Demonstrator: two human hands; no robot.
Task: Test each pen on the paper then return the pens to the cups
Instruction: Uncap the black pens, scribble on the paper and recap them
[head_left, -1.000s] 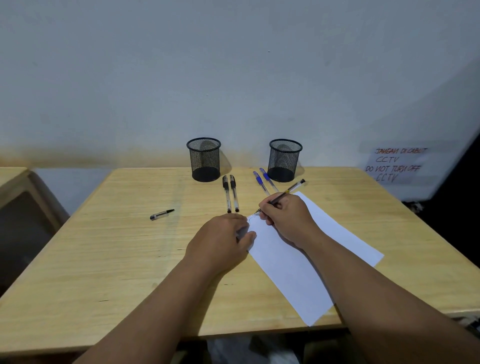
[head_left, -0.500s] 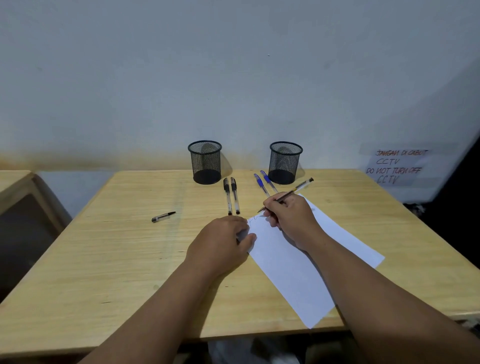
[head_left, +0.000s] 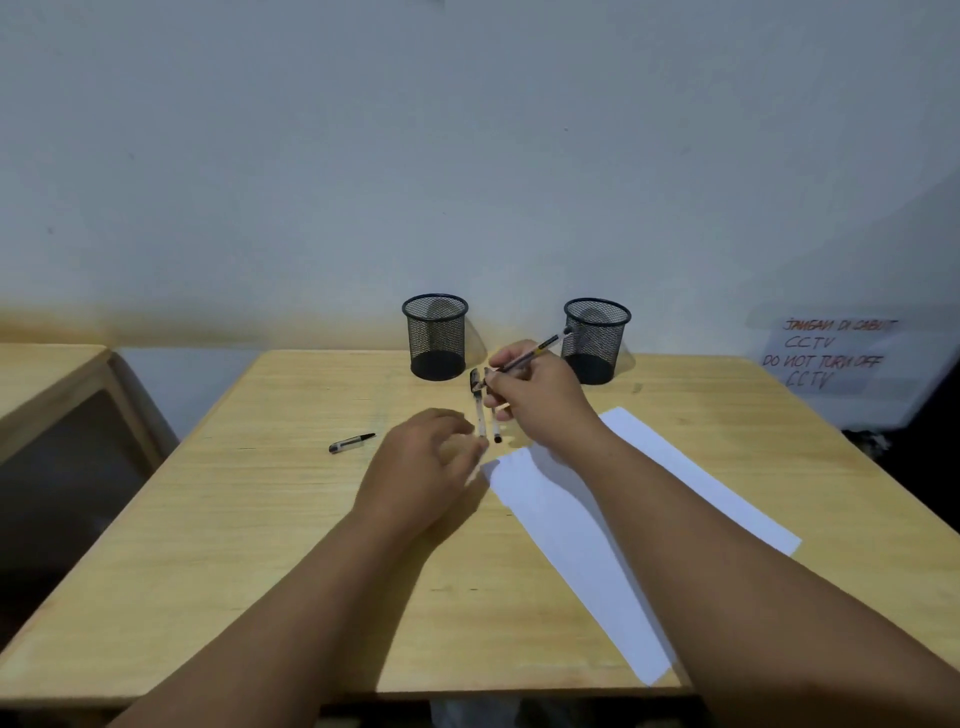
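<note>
Gripping a black pen (head_left: 524, 358) between thumb and fingertips, the right hand (head_left: 540, 400) is raised above the far middle of the wooden desk (head_left: 249, 519), with the pen's tip pointing down to the left and its back end slanting up toward the right mesh cup (head_left: 597, 340). The left hand (head_left: 421, 467) sits lower and nearer, just left of the corner of the white paper (head_left: 623, 530); its fingers are loosely bent and motion-blurred, so its grip looks open with nothing held, though the blur makes that hard to confirm. Two clear-barrelled pens (head_left: 485, 410) with black caps lie side by side on the desk between the two hands, their far ends partly hidden behind the right hand's fingers. The paper lies at a slant across the right half of the desk, and the right forearm crosses over it. A short black-and-clear pen cap (head_left: 351, 443) lies alone on the desk, well to the left of the hands. The left mesh cup (head_left: 435, 338) and the right one stand upright near the far edge, apart from each other, with no pens visible inside. A handwritten notice (head_left: 826, 353) about CCTV hangs on the wall to the right.
</note>
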